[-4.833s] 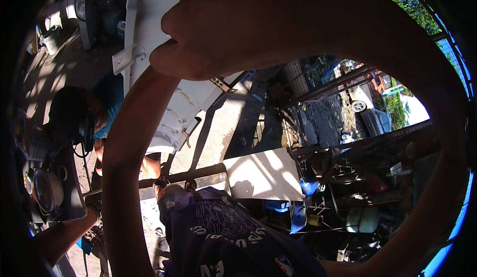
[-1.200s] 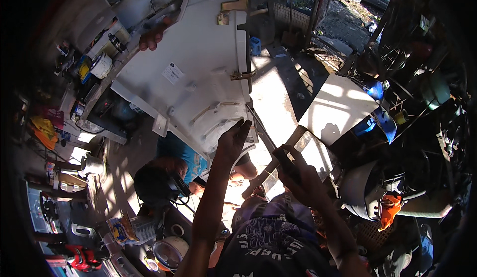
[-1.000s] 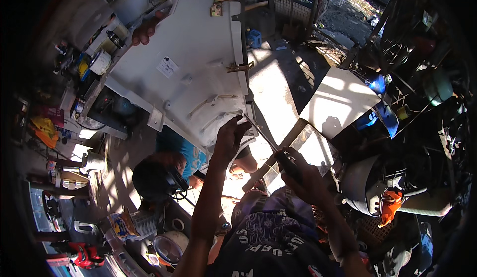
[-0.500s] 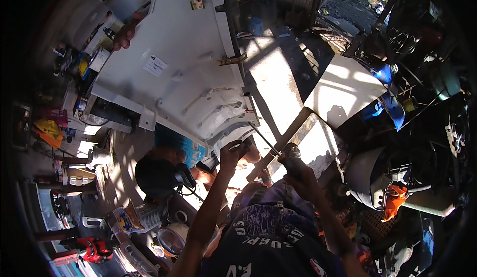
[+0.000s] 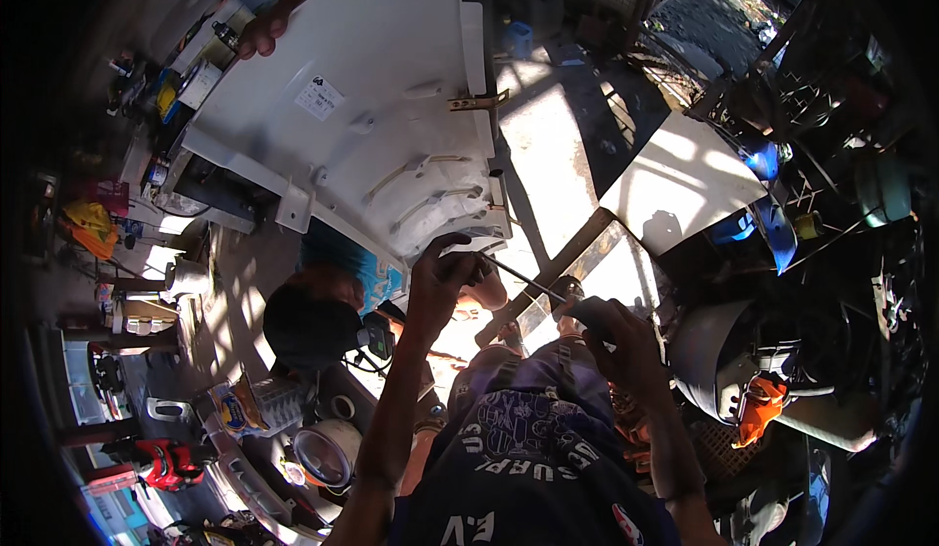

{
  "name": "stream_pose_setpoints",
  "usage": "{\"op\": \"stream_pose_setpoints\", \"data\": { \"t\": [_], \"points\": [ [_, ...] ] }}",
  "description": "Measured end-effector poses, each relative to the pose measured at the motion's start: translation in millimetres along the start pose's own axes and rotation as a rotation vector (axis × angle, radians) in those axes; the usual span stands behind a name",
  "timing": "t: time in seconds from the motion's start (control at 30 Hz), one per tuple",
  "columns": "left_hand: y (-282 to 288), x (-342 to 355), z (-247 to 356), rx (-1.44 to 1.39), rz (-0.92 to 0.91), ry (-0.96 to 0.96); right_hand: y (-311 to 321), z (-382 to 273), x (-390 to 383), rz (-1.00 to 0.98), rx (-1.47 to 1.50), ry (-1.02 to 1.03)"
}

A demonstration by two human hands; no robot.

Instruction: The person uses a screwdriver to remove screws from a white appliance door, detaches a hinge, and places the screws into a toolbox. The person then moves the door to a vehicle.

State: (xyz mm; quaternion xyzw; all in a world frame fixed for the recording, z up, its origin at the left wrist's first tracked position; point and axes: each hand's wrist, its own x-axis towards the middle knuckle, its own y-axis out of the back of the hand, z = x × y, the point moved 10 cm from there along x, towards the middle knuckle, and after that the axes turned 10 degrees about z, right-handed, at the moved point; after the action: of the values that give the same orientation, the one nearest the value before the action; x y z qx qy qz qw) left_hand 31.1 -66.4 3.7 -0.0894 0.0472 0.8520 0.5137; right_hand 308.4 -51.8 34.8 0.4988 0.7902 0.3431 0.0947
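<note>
Just below the pale moulded panel, the right hand wraps a screwdriver-like tool; the left hand half-curls by its shaft, any hold unclear.

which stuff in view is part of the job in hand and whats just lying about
Part of the job, it seems:
thin-shafted tool, in the right hand; left hand near its tip
pale panel, just ahead

Apparently just lying about:
orange cloth-like thing
blue container
pale flat sheet
</note>
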Motion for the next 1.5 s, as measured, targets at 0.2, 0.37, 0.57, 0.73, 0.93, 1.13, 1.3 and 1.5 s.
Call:
{"op": "stream_pose_setpoints", "data": {
  "t": [0.2, 0.37, 0.57, 0.73, 0.93, 1.13, 1.3, 1.5],
  "points": [
    [7, 0, 12, 0.09, 0.04, -0.075, 23, -19, 14, 0.024, -0.096, 0.084],
    [2, 0, 16, 0.137, 0.012, -0.102, 30, -24, 19, 0.034, -0.106, 0.099],
    [-7, -3, 33, 0.169, -0.021, -0.126, 40, -32, 23, 0.084, -0.046, 0.067],
    [-10, -2, 33, 0.163, -0.035, -0.123, 41, -26, 19, 0.062, -0.064, 0.084],
    [-12, -2, 32, 0.108, -0.021, -0.11, 28, -2, 8, -0.074, 0.054, -0.051],
    [-12, 2, 31, 0.186, -0.063, -0.139, 35, -5, 6, -0.014, -0.069, 0.01],
    [-18, 1, 45, 0.376, -0.186, -0.129, 41, -26, 18, -0.131, -0.157, 0.032],
    [-7, 42, 85, 0.054, -0.224, -0.075, -28, -31, 9, -0.335, 1.175, -0.492]
  ]
}}
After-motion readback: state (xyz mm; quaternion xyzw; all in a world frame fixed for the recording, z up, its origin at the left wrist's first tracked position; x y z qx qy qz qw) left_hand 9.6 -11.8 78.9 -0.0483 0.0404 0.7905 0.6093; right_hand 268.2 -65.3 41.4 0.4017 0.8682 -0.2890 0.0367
